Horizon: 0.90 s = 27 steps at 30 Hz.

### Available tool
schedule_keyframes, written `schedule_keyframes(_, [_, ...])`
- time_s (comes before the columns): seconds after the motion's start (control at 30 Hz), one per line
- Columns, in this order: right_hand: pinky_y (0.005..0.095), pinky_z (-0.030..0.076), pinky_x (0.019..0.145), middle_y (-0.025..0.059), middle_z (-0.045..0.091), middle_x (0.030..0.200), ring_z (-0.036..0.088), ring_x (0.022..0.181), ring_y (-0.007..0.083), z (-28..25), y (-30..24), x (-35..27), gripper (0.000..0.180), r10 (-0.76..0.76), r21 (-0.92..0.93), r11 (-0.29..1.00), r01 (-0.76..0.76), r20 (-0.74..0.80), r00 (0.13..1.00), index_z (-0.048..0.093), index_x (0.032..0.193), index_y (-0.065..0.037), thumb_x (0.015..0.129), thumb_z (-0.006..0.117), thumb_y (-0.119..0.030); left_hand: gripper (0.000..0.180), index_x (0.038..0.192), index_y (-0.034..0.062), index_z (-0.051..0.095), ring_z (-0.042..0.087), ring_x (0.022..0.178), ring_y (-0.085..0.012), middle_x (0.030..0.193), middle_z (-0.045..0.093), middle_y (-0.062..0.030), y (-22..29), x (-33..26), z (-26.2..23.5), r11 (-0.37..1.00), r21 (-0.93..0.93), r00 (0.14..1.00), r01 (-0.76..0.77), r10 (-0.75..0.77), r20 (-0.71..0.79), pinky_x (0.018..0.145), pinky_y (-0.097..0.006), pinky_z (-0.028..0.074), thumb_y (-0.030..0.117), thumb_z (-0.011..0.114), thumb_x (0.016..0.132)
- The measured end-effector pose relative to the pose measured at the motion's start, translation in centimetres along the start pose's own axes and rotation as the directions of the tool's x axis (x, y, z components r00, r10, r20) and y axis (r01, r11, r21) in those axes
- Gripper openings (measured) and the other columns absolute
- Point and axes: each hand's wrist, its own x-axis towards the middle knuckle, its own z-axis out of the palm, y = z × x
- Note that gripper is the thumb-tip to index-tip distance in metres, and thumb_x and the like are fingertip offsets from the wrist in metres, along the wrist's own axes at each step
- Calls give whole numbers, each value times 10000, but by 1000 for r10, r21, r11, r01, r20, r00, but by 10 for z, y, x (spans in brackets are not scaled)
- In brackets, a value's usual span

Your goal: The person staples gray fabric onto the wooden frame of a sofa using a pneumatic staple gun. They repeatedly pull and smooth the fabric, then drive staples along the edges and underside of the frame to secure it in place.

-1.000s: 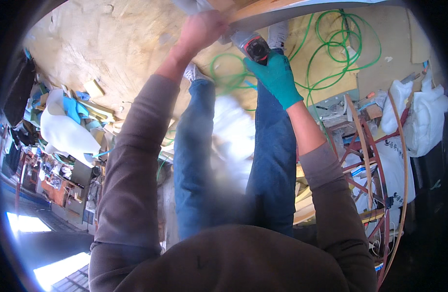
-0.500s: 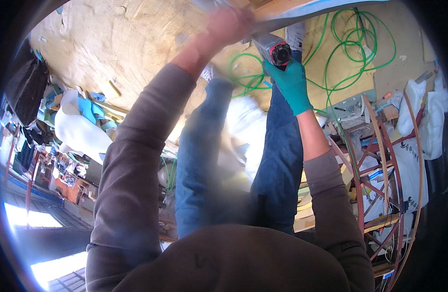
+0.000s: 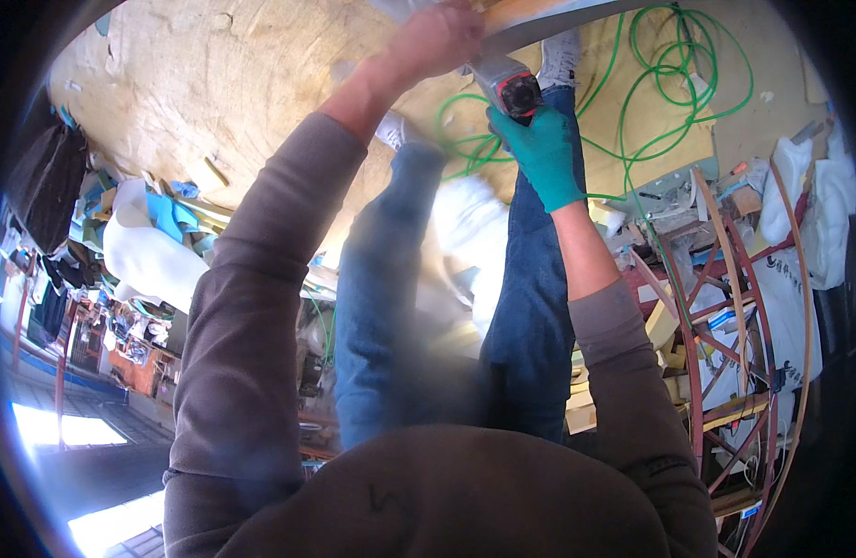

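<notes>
My bare left hand (image 3: pixel 437 42) is closed at the near edge of a wooden piece with a grey covering (image 3: pixel 568 26); its fingertips are partly hidden. In a green glove, my right hand (image 3: pixel 544 153) wraps round the handle of an air staple gun (image 3: pixel 516 91), grey with a red and black end. The tool's nose points up toward the covered edge, close beside my left hand. A green air hose (image 3: pixel 605 197) shows by my gloved wrist. Most of the wooden piece lies beyond the upper rim of the view.
Loops of green hose (image 3: pixel 675 70) lie on the tan floor sheet (image 3: pixel 223 93) near my feet. Foam and fabric scraps (image 3: pixel 158 242) pile up at the left. To the right stands a reddish metal frame (image 3: pixel 698 372) with wooden strips, among white wrapped bundles (image 3: pixel 791 186).
The staple gun and my right hand have shifted slightly left. My left hand has moved slightly up at the covered edge, and its blur is gone.
</notes>
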Motion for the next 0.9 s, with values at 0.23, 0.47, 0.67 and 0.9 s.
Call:
schedule_keyframes(0.23, [320, 500, 559, 11, 749, 717, 687, 617, 106, 13, -3, 1, 327, 17, -20, 1000, -18, -47, 999, 826, 936, -54, 923, 851, -380, 255, 1197, 104, 777, 712, 1098, -345, 1189, 756, -180, 6, 4, -4, 997, 68, 1000, 19, -19, 1, 964, -506, 554, 261, 635, 1054])
schedule_keyframes(0.47, [481, 582, 762, 206, 776, 943, 755, 894, 400, 24, 0, -1, 429, 30, -84, 996, -35, -61, 998, 782, 1109, -73, 921, 813, -457, 231, 1168, 113, 780, 730, 1057, -355, 1144, 767, -164, 7, 8, -10, 995, 101, 1000, -3, 3, -2, 928, -492, 573, 247, 645, 1037])
schedule_keyframes(0.67, [408, 535, 649, 103, 748, 785, 712, 713, 241, 32, 3, -1, 352, -44, -82, 996, 34, -124, 991, 794, 986, -51, 935, 822, -398, 210, 1143, 121, 782, 745, 1022, -364, 1106, 777, -150, -14, -7, -22, 991, 130, 993, -16, 31, -110, 898, -480, 589, 235, 654, 1022])
schedule_keyframes(0.9, [473, 573, 716, 186, 775, 858, 760, 806, 371, 43, -4, -5, 379, 41, -74, 996, -50, -124, 991, 773, 1045, -60, 923, 812, -417, 183, 1115, 114, 783, 762, 963, -370, 1058, 788, -138, -13, -53, 26, 992, -127, 863, 9, -71, -500, 855, -454, 607, 195, 663, 1004])
